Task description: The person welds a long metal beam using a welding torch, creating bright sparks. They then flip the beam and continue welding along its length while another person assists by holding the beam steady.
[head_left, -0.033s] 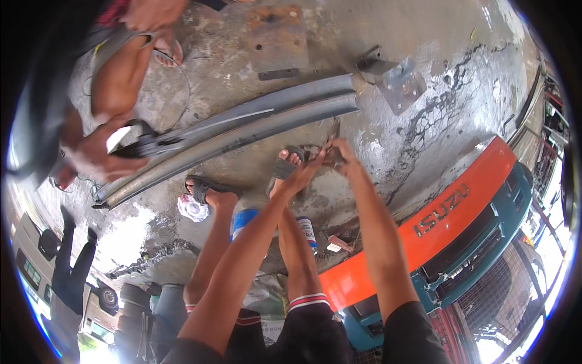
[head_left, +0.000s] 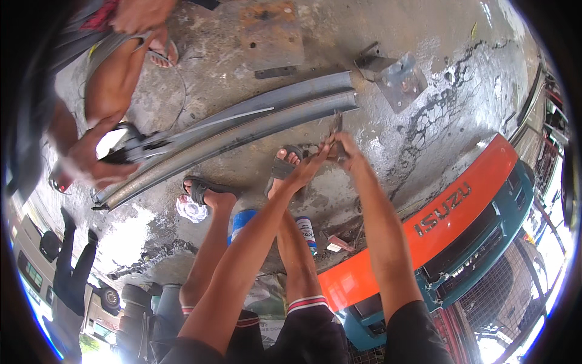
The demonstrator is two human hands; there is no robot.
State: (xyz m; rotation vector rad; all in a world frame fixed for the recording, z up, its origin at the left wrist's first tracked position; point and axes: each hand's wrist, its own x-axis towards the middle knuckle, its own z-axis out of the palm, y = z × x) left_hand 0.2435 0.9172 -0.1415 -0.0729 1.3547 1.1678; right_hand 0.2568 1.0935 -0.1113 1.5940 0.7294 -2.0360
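Observation:
My left hand (head_left: 311,167) and my right hand (head_left: 347,150) meet in front of me, just beyond my right foot. Both are closed around a dark metal piece (head_left: 336,124), whose narrow end sticks out past the fingers. Its exact kind is hidden by the grip. Just beyond it lie two long grey steel channels (head_left: 260,124), side by side on the floor. On the left, another person's hand (head_left: 91,158) grips a grey and black tool (head_left: 136,148), slightly blurred. A thin pale rod (head_left: 233,119) runs from near that tool over the channels.
A rusty steel plate (head_left: 271,36) and a bracket with a grey plate (head_left: 400,82) lie beyond the channels. An orange and teal vehicle front panel (head_left: 418,230) stands at right. Near my legs are two cans, one a blue and white can (head_left: 306,233). Cracked, wet concrete (head_left: 376,158) surrounds them.
The other person's hand and tool have shifted slightly left. My hands hold nearly the same place, with the metal piece's tip a little farther from me.

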